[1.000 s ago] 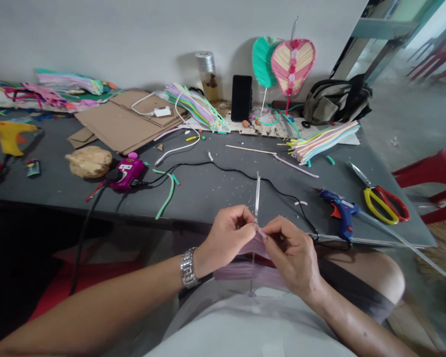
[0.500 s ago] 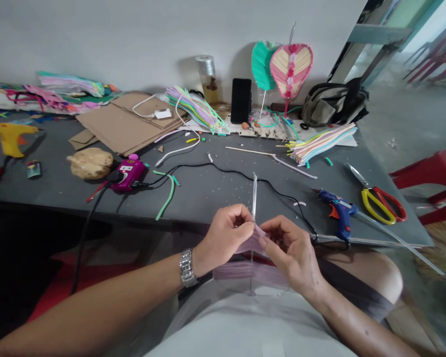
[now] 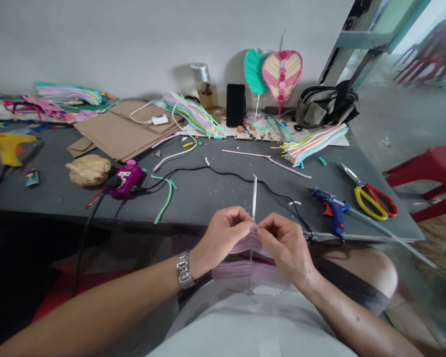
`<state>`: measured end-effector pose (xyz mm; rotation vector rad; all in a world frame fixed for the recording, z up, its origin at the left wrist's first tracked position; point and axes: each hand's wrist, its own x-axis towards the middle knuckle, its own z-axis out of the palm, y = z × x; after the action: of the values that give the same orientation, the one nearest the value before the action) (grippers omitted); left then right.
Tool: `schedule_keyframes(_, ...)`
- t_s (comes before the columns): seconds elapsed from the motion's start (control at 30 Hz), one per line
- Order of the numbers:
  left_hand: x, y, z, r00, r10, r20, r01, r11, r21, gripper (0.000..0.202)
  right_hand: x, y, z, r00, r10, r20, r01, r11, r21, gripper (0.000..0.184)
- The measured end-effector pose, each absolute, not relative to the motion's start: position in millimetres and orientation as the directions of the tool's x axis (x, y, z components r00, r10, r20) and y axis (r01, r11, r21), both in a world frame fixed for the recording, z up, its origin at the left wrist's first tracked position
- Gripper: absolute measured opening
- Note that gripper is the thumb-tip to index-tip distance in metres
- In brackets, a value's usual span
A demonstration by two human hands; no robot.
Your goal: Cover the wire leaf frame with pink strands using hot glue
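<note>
In front of my lap I hold a half-covered fan with a wire frame; its mauve pipe-cleaner rows [image 3: 230,271] run across in bands. A bundled wire stem [image 3: 254,198] sticks out of it toward the table. My left hand [image 3: 219,240] pinches the fan at the base of this stem, thumb against fingers. Close beside it, almost touching, my right hand [image 3: 290,248] pinches a mauve pipe cleaner at the stem with thumb and forefinger. The fingertips cover the exact spot where the pipe cleaner meets the wire.
A blue glue gun [image 3: 332,208] and yellow-red scissors [image 3: 371,201] lie on the table's right. Left are a purple power socket [image 3: 128,179] with a black cord, and a yellow glue gun [image 3: 9,148]. Pipe-cleaner bundles [image 3: 315,144], a phone [image 3: 235,105] and a finished pink fan [image 3: 282,74] are behind.
My right hand has moved left, its fingers closing to a pinch by the stem next to my left hand. The view has shifted slightly.
</note>
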<state>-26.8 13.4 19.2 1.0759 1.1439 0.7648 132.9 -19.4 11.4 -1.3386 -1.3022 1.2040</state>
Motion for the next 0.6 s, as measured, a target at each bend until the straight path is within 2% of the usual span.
schedule_keyframes(0.2,-29.3,12.0,25.7,0.308,0.89,-0.336,-0.011,0.357,0.934,0.02,133.2,-20.7,10.8,-0.015,0.999,-0.052,0.13,-0.049,-0.99,0.018)
schedule_keyframes(0.4,-24.9,13.4,25.4,0.25,0.899,-0.359,0.049,0.359,0.932,0.014,133.3,-20.9,10.9,-0.018,0.999,-0.027,0.132,-0.025,-0.991,0.021)
schedule_keyframes(0.6,-24.7,14.6,25.2,0.27,0.896,-0.352,0.071,0.346,0.936,0.014,137.6,-21.8,10.3,-0.031,0.999,-0.038,0.138,-0.033,-0.99,0.022)
